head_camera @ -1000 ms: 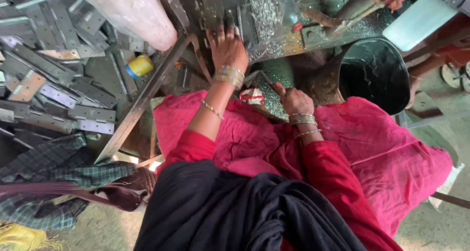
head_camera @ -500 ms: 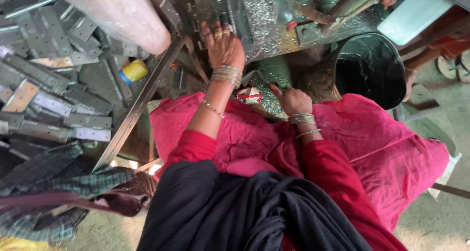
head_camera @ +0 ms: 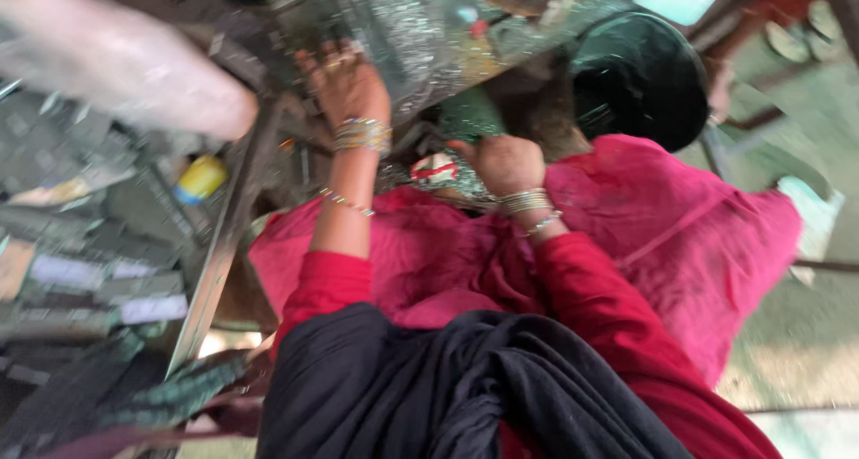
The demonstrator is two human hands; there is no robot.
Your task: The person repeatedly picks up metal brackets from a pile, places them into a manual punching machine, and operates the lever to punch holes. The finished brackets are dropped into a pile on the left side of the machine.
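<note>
Left hand (head_camera: pixel 347 83) shifted onto metal plate (head_camera: pixel 420 38), fingers spread flat, right hand (head_camera: pixel 506 162) fisted beneath, grip unclear

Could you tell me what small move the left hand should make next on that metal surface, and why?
Probably hold the left hand flat on the glittering metal surface a moment: the view is blurred, its fingers lie spread there, and the right hand is closed low near the lap.

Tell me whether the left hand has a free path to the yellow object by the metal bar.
Probably yes, with a stretch: the left hand rests above the yellow object, and only the slanted metal bar lies between them.
</note>
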